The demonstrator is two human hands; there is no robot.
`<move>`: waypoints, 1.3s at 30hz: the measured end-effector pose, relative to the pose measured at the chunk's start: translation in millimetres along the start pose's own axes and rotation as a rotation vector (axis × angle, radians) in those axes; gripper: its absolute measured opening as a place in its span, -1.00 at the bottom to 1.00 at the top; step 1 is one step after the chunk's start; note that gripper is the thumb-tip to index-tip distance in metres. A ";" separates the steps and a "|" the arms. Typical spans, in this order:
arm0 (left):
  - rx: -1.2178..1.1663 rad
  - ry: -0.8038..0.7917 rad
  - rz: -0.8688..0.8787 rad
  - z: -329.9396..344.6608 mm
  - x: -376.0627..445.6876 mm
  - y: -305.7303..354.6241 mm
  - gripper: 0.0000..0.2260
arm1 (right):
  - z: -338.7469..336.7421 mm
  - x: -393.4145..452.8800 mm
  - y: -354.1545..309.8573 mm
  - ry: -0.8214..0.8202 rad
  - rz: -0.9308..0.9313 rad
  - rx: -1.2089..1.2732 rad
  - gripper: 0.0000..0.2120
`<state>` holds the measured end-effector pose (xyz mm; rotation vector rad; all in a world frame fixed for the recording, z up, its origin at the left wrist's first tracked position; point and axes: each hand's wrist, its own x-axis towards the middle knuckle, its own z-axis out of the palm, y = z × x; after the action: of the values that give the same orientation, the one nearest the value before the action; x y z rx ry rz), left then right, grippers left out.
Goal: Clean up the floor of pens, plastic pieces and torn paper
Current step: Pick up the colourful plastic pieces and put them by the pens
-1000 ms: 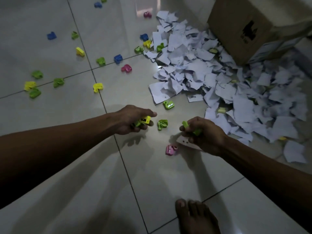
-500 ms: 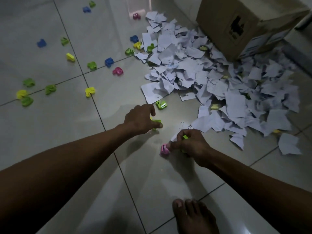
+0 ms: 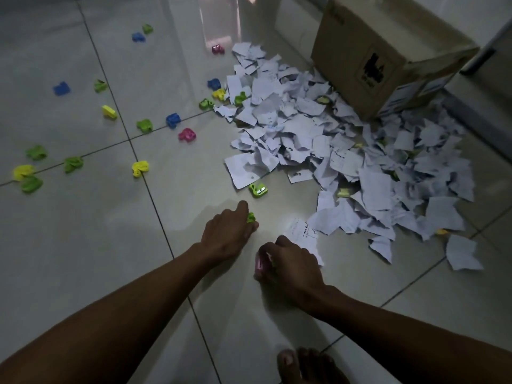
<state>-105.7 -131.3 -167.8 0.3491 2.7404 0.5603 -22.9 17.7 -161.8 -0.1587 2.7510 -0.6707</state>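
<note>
On the tiled floor [image 3: 83, 259], left hand [image 3: 225, 234] curls round small green plastic piece [image 3: 250, 217]; right hand [image 3: 291, 268], knuckles up, grips small pink plastic piece [image 3: 260, 265].

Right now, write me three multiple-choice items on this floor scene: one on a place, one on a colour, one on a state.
1. Where does the cardboard box stand?
A. at the far right, beyond the torn paper
B. at the near left
C. between the hands

2. What colour is the plastic piece in the right hand?
A. blue
B. pink
C. yellow

3. What is the left hand doing?
A. lying flat and open
B. holding a pen
C. gripping a green piece

Answers:
1 A: the box sits past the torn paper, top right.
2 B: the pink piece shows at the right hand's fingers.
3 C: the green piece peeks from its curled fingers.
</note>
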 end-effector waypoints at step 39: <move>-1.635 -0.092 -0.705 -58.0 -2.5 -50.1 -0.79 | -34.5 132.7 -4.4 0.089 0.299 0.895 -0.75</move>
<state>-132.6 -196.4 -137.4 -0.8693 1.3201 2.0132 -159.4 5.1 -166.0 0.4720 2.2013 -1.7264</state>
